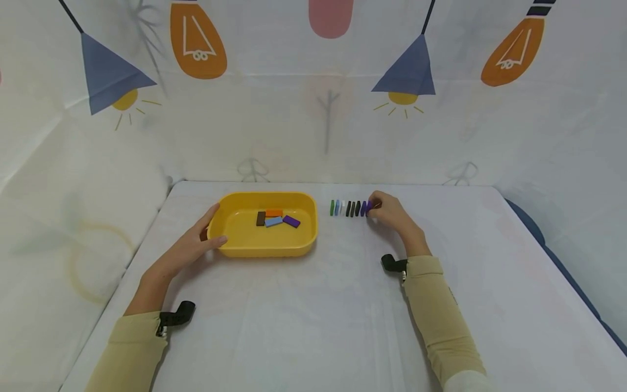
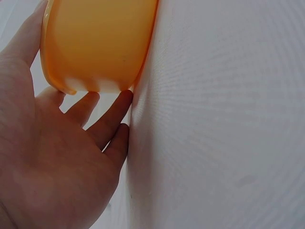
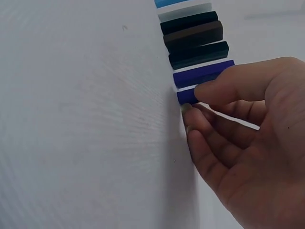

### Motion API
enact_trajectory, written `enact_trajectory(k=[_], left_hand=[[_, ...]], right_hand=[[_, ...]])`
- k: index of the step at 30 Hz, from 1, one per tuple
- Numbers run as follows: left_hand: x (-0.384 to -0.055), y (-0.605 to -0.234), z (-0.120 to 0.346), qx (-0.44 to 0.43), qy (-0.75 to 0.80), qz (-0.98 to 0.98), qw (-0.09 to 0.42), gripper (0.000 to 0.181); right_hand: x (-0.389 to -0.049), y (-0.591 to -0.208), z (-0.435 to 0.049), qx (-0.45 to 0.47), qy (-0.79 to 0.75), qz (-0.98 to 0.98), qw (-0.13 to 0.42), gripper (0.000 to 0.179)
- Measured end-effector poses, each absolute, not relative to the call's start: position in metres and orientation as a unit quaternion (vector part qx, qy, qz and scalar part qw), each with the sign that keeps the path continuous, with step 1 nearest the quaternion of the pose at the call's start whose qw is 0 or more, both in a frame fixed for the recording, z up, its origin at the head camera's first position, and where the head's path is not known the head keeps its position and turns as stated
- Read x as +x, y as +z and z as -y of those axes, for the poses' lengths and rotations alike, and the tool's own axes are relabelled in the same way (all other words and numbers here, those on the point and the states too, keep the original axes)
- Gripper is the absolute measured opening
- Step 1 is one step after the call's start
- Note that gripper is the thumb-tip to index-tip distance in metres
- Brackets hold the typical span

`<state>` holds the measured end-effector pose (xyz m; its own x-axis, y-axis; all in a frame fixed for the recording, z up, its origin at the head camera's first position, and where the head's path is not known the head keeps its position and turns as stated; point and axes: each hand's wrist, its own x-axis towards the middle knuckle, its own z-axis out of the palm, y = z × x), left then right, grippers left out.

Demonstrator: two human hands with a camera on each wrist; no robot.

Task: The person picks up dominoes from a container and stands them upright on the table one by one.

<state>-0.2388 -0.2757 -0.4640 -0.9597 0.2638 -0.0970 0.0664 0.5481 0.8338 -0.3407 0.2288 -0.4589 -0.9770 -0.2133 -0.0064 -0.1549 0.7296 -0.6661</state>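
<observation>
A yellow plastic tub (image 1: 266, 252) stands on the table, with a few small domino blocks lying in it: brown (image 1: 260, 219), orange (image 1: 274, 213), light blue (image 1: 273, 221) and purple (image 1: 291, 221). My left hand (image 1: 188, 245) rests against the tub's left end, thumb at the rim and fingers spread, fingertips touching the wall. To the right, dominoes stand on edge in a row: green (image 1: 332, 207), light blue, white, several dark ones and a purple one (image 3: 202, 74). At the row's right end my right hand (image 1: 392, 213) pinches another purple domino (image 3: 187, 96) between thumb and fingers.
A white cloth covers the table (image 1: 294, 326). Behind it hangs a pale curtain (image 1: 274, 125) printed with lamps and bulbs. Dark blue fabric (image 1: 563, 267) shows past the table's right edge. Each wrist wears a small black camera (image 1: 178, 314).
</observation>
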Motion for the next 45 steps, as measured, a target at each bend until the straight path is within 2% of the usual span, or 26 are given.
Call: enact_trajectory(k=[9,30,45], left_hand=[[-0.2373,-0.4619,0.2734,0.092,0.463,-0.876,0.102,0.092],[-0.2375,-0.463,0.2738,0.092,0.462,-0.876,0.104,0.092],[-0.237,-0.4631,0.2751,0.088,0.46,-0.877,0.105,0.092]], right_hand=[[-0.3395,-0.4557,-0.2279,-0.086,-0.334,-0.936,0.064,0.035],[-0.3381,-0.4556,-0.2312,-0.099,-0.339,-0.933,0.071,0.042],[-0.3342,-0.4531,-0.2354,-0.097,-0.361,-0.927,0.031,0.041]])
